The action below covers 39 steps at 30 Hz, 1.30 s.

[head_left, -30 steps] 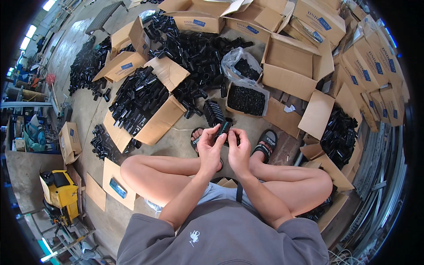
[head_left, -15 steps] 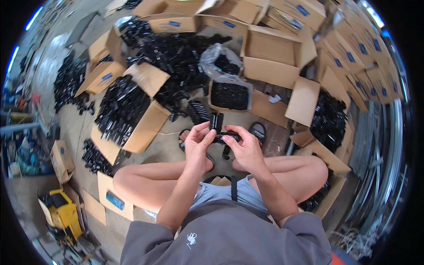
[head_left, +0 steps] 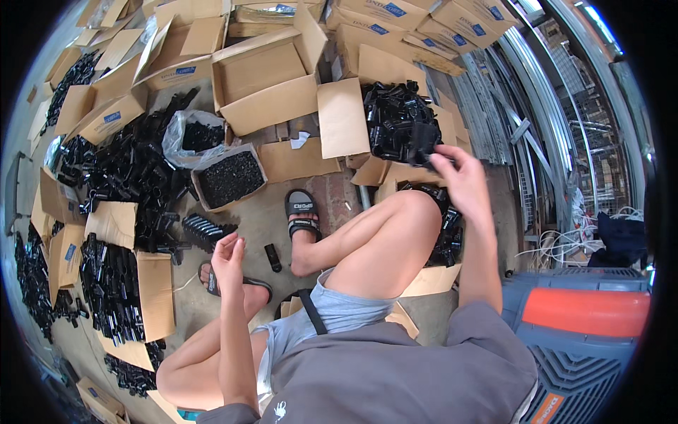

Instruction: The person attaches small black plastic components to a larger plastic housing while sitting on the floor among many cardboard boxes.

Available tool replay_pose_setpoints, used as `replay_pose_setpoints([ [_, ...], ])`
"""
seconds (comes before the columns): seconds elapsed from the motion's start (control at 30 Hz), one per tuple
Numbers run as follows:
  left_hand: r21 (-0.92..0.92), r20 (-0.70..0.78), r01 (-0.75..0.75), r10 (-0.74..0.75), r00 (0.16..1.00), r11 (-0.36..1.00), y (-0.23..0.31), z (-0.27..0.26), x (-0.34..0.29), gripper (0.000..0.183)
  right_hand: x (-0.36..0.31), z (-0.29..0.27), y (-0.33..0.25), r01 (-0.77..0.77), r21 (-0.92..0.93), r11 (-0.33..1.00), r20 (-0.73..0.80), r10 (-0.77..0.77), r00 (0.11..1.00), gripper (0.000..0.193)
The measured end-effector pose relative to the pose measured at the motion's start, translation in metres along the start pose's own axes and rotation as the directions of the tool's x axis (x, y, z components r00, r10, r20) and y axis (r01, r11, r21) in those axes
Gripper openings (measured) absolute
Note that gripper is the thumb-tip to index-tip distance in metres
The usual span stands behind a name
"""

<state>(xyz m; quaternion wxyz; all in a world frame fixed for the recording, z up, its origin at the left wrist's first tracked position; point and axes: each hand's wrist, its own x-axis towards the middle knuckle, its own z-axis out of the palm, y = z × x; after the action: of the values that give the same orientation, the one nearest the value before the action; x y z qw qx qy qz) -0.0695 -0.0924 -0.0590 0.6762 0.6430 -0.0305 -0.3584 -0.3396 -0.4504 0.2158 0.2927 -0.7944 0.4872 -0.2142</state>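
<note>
Holds the right hand [head_left: 462,180] at the near right edge of an open brown cardboard box [head_left: 343,116] heaped with glossy black plastic parts [head_left: 395,116]. Shows a blurred black plastic piece [head_left: 424,141] over that heap, just ahead and left of the right fingertips; cannot tell whether gripped or loose, nor its long axis. Keeps the left hand [head_left: 228,265] much farther from the piece, left of the box and nearer the body, fingers loosely curled, apparently around nothing; cannot tell how narrowly.

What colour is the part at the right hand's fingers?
The part is black, best seen in head view.
</note>
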Motion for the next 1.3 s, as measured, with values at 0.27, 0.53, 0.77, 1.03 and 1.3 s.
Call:
replay_pose_setpoints([
  [0.27,0.899,0.022,0.06,-0.181,0.983,0.435,-0.083,0.008,-0.009,0.055,-0.004,-0.074,0.13,-0.544,-0.007,0.839,0.247,0.528,0.812,0.038],
  [0.53,0.964,-0.001,0.036,-0.131,0.991,0.263,-0.111,0.037,0.004,0.059,-0.053,-0.071,0.28,-0.628,-0.296,0.719,-0.282,0.563,0.777,0.045],
  [0.77,0.944,-0.085,0.145,-0.207,0.975,0.296,-0.128,0.037,0.01,0.061,-0.065,-0.049,0.252,-0.44,-0.601,0.667,-0.486,0.131,0.864,0.036],
  [1.03,0.361,-0.125,0.444,-0.429,0.894,0.82,-0.148,-0.013,0.008,0.042,0.018,0.029,0.069,0.051,-0.033,0.998,-0.321,-0.059,0.945,0.034],
  [1.3,-0.512,0.16,0.511,-0.508,0.846,0.69,-0.068,-0.027,-0.028,0.028,0.003,0.252,-0.081,0.485,0.119,0.866,0.706,-0.418,0.572,0.03],
])
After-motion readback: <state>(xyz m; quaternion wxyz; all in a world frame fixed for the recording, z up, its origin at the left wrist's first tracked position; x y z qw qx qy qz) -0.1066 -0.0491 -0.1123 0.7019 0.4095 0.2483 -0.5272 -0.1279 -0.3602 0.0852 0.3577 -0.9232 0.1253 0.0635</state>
